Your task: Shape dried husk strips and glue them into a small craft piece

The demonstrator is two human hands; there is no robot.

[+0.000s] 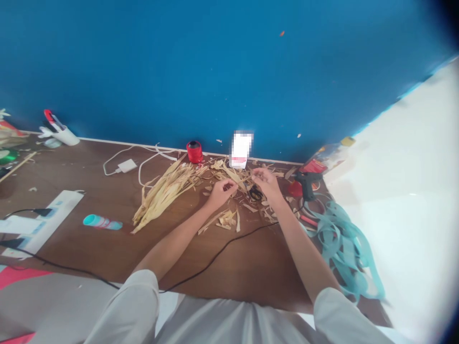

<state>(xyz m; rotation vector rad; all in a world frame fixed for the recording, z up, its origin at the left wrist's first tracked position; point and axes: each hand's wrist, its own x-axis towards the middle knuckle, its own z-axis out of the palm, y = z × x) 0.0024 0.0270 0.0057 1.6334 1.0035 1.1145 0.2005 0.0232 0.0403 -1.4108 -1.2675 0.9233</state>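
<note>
My left hand (pixel 220 193) is closed in a pinch on one end of a thin strip of dried husk (pixel 244 180). At the strip's other end my right hand (pixel 267 182) has its fingertips pressed together. Both hands hover over loose husk scraps (pixel 224 168) strewn on the brown table. To the left of my left hand lies a long bundle of pale dried husks (pixel 161 193). A small pile of husk bits (pixel 226 220) sits just below the hands. Under my right hand a dark looped object (pixel 255 193) is partly hidden.
A red thread spool (pixel 194 153) and a blurred bright screen (pixel 241 149) stand by the blue wall. On the right are a black glue gun (pixel 308 184) and tangled teal ribbon (pixel 344 243). A black cable (pixel 215 258) crosses the table; a power strip (pixel 57 215) lies left.
</note>
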